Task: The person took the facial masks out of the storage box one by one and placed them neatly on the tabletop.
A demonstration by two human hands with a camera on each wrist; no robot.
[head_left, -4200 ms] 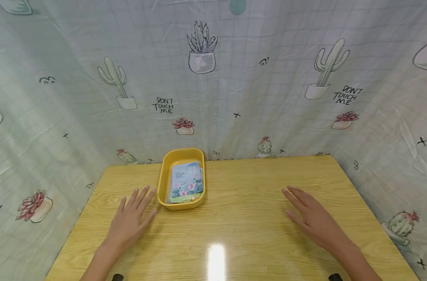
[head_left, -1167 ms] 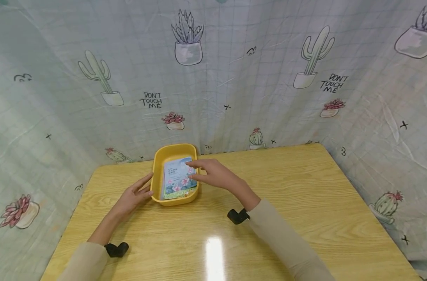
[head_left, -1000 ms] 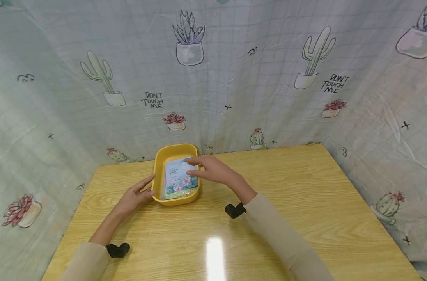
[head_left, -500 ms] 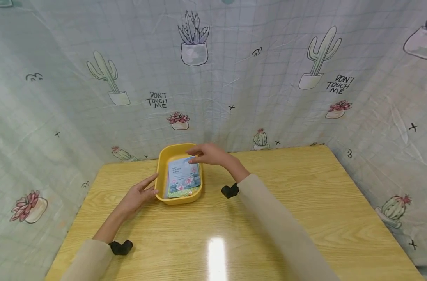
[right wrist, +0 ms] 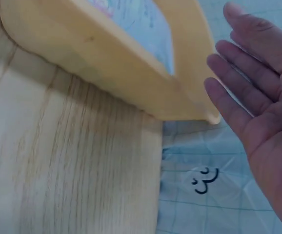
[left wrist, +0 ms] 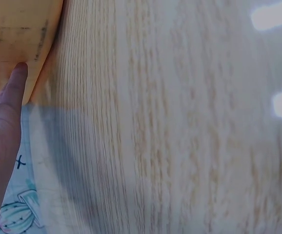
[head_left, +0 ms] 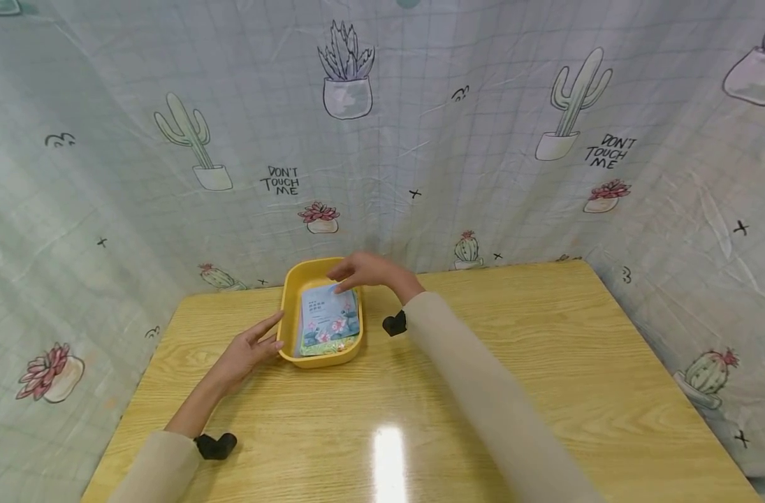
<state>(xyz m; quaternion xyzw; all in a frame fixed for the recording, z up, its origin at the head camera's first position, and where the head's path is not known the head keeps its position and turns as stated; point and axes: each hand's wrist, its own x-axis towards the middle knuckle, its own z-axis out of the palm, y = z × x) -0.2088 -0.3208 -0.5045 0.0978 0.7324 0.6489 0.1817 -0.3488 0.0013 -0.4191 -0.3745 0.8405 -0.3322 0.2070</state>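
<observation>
A yellow plastic tray (head_left: 322, 362) stands at the back left of the table. Inside it lies a stack of flat packets, the top one a light-blue sachet (head_left: 324, 320) printed with pink lotus flowers. A green packet (head_left: 332, 347) peeks out below. My left hand (head_left: 246, 353) rests its extended fingers on the tray's left side; in the left wrist view a fingertip touches the outer wall (left wrist: 21, 34). Over the tray's back right corner hovers my right hand (head_left: 369, 270), with nothing held. The right wrist view shows that hand (right wrist: 265, 92) with fingers spread apart from the rim.
The wooden table (head_left: 483, 363) reflects a bright light near its front. A curtain (head_left: 407, 140) printed with cacti hangs close behind the tray and along both sides. Each wrist wears a black camera mount (head_left: 216, 446).
Both hands have come from the table's sides to the tray. Over the last second my right hand has moved back toward the tray's far corner. My left hand has stayed at the left wall.
</observation>
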